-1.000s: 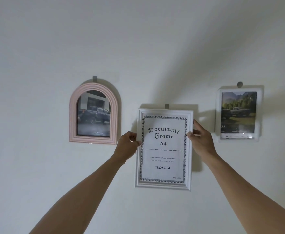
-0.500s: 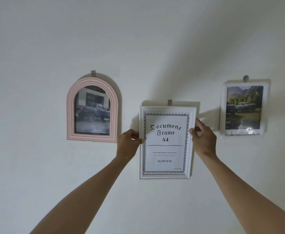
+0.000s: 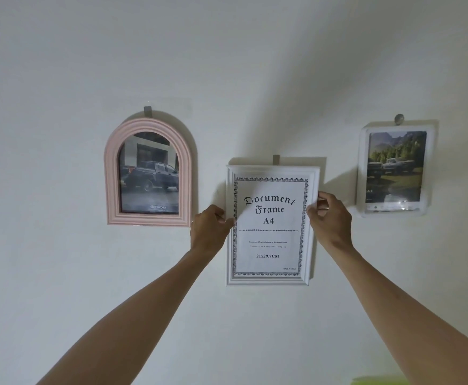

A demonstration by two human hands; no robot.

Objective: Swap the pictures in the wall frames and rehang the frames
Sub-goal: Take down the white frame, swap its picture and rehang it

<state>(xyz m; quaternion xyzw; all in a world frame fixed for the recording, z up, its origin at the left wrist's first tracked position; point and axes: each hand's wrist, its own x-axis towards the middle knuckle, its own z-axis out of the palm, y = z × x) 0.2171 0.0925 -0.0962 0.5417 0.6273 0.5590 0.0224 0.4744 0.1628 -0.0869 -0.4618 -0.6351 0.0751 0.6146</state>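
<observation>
A white rectangular frame (image 3: 271,279) with a "Document Frame A4" sheet sits against the wall under a grey hook (image 3: 276,160). My left hand (image 3: 210,226) grips its left edge and my right hand (image 3: 327,218) grips its right edge, both at mid height. To the left hangs a pink arched frame (image 3: 110,176) showing a dark pickup truck. On the right hangs a clear frame (image 3: 363,173) with a picture of trucks by trees.
The pink arched frame hangs from a grey hook (image 3: 147,111), the clear frame from a round peg (image 3: 399,118). Bare white wall (image 3: 227,65) stretches above and below the frames. A yellow-green object (image 3: 380,380) shows at the bottom right edge.
The white frame has straightened from a slight tilt and now sits level under its hook. Both hands stay on its side edges; my right fingers have curled closer round the edge.
</observation>
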